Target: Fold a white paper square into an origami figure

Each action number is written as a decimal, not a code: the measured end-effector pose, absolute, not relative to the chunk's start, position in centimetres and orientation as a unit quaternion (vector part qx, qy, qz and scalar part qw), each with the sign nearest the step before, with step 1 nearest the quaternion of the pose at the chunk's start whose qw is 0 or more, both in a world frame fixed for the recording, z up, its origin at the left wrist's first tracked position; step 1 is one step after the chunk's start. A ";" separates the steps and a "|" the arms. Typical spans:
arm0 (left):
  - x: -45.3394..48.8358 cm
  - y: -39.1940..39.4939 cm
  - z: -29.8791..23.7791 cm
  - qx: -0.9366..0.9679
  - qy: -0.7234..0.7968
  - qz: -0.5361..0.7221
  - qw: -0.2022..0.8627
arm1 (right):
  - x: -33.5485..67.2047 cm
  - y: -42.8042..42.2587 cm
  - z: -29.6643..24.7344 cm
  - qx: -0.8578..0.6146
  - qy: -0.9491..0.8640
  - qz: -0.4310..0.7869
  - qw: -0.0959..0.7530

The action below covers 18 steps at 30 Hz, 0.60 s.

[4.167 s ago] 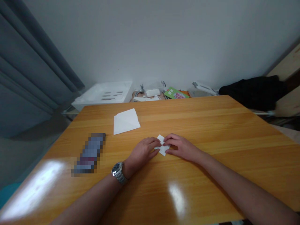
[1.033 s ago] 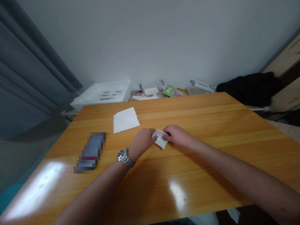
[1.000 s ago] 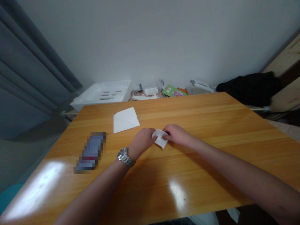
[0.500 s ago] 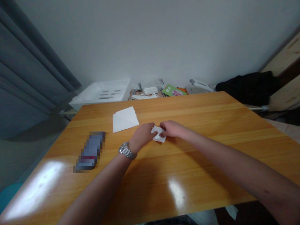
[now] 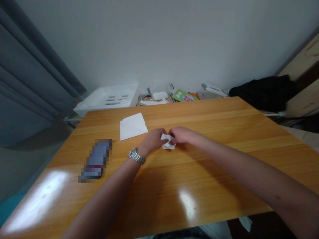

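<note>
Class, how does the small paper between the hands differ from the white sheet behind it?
The small paper is held by the left hand and right hand; the white sheet lies untouched. The small paper is smaller and folded up; the white sheet lies flat. Both are white.

you have two hands in view, your left hand (image 5: 152, 141) and right hand (image 5: 180, 135), over one table (image 5: 224, 132). you've got two white papers: one small folded piece (image 5: 167, 143) and one larger sheet (image 5: 132, 126). add one wristwatch (image 5: 136, 156), one blurred dark object (image 5: 96, 161) and one white tray (image 5: 109, 98).
</note>
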State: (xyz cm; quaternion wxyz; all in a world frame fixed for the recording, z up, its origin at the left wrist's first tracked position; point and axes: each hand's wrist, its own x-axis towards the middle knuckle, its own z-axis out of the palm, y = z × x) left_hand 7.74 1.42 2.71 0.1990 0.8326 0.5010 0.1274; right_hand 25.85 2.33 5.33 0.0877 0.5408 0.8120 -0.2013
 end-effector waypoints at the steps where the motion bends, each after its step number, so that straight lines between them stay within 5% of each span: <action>1: 7.7 1.5 2.7 0.832 0.502 0.123 0.201 | 25.8 2.3 5.4 0.540 0.812 -0.201 0.089; 18: 7.6 1.3 3.1 0.819 0.536 0.070 0.190 | 25.9 1.9 6.2 0.516 0.816 -0.230 0.121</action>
